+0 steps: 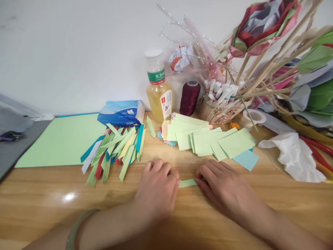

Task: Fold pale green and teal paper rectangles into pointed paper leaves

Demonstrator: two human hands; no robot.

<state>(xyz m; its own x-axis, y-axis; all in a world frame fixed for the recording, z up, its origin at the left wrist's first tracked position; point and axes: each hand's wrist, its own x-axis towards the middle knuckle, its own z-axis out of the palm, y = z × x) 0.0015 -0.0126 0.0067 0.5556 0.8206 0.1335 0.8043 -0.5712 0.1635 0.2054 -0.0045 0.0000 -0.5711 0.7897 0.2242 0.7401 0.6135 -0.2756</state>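
A narrow light green paper strip (188,183) lies on the table between my hands. My left hand (159,187) is closed on its left end, fingers curled under. At the strip's right end, my right hand (221,184) has its thumb and fingers pressed together on the paper. Both ends are hidden under the fingers. Beyond my left hand is a heap of folded paper strips (125,146), mostly green with some blue, red, white and yellow. Flat green paper rectangles (205,139) lie overlapping beyond my right hand, with a blue piece (246,159) under them.
Large green sheets (57,142) lie at left beside a blue tissue pack (121,113). A bottle of yellow drink (158,93), a dark red thread spool (190,99) and a basket of pens (221,109) stand behind. Tape (253,118), crumpled tissue (293,158) and paper flowers (262,27) are at right.
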